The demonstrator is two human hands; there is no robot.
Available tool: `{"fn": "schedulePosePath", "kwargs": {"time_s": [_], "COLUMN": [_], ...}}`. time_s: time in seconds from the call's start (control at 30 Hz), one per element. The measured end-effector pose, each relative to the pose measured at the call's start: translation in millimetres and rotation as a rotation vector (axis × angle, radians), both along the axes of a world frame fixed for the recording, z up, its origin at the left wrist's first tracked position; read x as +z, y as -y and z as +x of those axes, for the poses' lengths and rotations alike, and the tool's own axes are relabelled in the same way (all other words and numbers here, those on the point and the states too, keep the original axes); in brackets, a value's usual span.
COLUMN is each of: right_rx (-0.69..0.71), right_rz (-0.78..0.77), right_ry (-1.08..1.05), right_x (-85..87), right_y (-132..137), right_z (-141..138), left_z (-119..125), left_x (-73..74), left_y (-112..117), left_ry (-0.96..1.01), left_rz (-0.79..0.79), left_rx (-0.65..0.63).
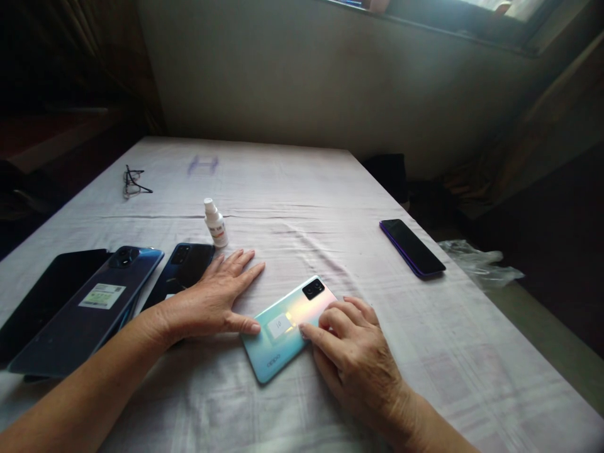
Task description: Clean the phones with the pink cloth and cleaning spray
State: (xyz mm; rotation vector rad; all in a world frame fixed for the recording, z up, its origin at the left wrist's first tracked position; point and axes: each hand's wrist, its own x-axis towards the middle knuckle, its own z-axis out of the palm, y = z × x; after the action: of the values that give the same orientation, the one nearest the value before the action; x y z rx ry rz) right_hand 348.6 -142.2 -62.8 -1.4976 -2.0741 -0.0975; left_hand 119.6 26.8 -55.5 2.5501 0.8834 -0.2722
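Observation:
A pale blue-and-pink smartphone (290, 362) lies back up on the cloth, its camera block at the upper right. On its back is a small white sticker (279, 325) with a handwritten number. My left hand (219, 292) is spread flat, palm down, with the thumb tip on the phone's left edge and the fingers on the cloth. At the phone's right side, my right hand (356, 352) is closed over the edge, its fingers curled. The index fingertip presses on the back, just right of the sticker. My right thumb tip is hidden.
Left of my left hand lie a dark blue phone (182, 267), a larger blue device with a label (75, 324) and a black one (51, 283). A white bottle (216, 225) stands behind. Glasses (133, 182) lie far left, a purple-edged phone (413, 248) right, plastic (481, 264) beyond the edge.

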Motion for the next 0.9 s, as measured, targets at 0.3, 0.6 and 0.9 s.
{"fn": "schedulePosePath", "kwargs": {"time_s": [0.3, 0.6, 0.9], "right_rx": [-0.108, -0.072, -0.053], "right_rz": [-0.026, -0.010, -0.004], "right_ry": [-0.059, -0.138, -0.109], "right_x": [-0.9, 3.2, -2.4], "right_y": [-8, -7, -8], "right_z": [25, 28, 20], "left_z": [12, 44, 28], "left_x": [26.9, 32.6, 21.8], "left_y": [35, 93, 67], "left_ry": [-0.025, -0.074, 0.059], "left_rz": [0.063, 0.124, 0.184], "left_rx": [0.029, 0.125, 0.191]}}
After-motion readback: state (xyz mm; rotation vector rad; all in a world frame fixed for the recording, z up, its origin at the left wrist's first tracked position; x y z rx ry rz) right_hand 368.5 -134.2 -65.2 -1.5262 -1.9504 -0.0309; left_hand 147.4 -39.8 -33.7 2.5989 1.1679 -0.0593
